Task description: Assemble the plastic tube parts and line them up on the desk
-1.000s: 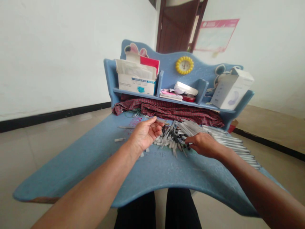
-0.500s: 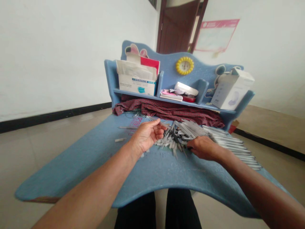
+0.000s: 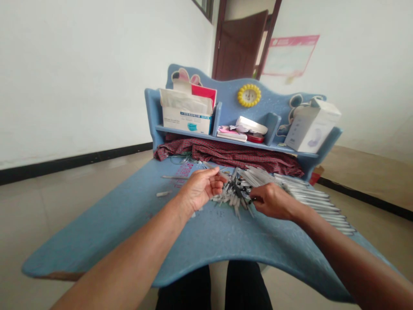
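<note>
My left hand [image 3: 204, 187] is at the left edge of a heap of pen parts [image 3: 230, 196], fingers curled, thumb and forefinger pinched on what looks like a clear pen barrel [image 3: 223, 174]. My right hand [image 3: 272, 201] is closed at the heap's right side, a small black pen part [image 3: 252, 199] poking from its fingertips. Clear and black pieces lie mixed between the hands. Behind the right hand rests a bundle of clear barrels [image 3: 254, 175]. To its right, pens with dark ends [image 3: 319, 204] lie side by side in a row.
The blue desk [image 3: 112, 232] has a curved front edge. Loose clear pieces [image 3: 164, 193] lie at left. A red checked cloth [image 3: 219, 150] is bunched below the shelf, which holds a mask box [image 3: 187, 122], papers [image 3: 231, 134] and a white box [image 3: 311, 127].
The camera view has tilted slightly, so the desk sits lower. My right hand has shifted a little left, and the black piece at its fingertips shows more clearly. My left hand keeps its pinch.
</note>
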### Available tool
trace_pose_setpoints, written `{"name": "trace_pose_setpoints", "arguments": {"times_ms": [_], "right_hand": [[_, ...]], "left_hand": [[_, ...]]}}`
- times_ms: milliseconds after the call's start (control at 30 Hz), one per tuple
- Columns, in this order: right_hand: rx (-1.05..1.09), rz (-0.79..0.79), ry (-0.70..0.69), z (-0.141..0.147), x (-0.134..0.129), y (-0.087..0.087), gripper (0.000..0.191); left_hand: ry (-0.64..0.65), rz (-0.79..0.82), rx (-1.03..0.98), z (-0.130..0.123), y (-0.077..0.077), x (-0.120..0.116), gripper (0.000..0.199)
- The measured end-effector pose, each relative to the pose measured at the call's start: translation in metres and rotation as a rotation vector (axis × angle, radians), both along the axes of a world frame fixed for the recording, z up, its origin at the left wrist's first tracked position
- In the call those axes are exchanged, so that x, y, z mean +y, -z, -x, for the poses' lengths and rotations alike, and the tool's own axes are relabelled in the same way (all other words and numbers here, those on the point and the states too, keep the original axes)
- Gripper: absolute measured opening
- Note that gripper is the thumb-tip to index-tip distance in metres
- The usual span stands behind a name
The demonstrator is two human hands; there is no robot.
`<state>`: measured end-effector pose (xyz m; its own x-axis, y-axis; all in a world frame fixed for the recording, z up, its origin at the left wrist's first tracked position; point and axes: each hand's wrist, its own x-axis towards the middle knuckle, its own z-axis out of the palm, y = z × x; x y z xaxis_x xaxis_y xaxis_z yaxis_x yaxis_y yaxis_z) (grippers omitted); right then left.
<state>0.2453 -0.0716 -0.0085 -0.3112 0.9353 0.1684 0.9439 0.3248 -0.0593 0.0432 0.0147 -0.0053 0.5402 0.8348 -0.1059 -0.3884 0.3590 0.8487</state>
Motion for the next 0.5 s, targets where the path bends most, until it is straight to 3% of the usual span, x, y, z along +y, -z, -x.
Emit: {"name": "trace_pose_setpoints", "arguments": {"times_ms": [167,233,333,500], "right_hand": [[0.816,0.076,-0.076,0.008,-0.005,-0.002,0.007],[1.049,0.132,-0.076,0.015,-0.006,-0.001,0.012],[1.231,0.183,-0.077,0.025,-0.005,0.000,0.019],[1.324,0.175,-0.123,0.032,-0.003,0.003,0.020]], "left_hand": [[0.034,-0.022,0.007,-0.001,0.002,0.000,0.025],[0.041,-0.035,0.008,-0.001,0.004,-0.001,0.024],[0.056,-0.045,0.015,-0.001,0.004,-0.001,0.025],[0.087,-0.048,0.021,-0.001,0.005,-0.003,0.024]]}}
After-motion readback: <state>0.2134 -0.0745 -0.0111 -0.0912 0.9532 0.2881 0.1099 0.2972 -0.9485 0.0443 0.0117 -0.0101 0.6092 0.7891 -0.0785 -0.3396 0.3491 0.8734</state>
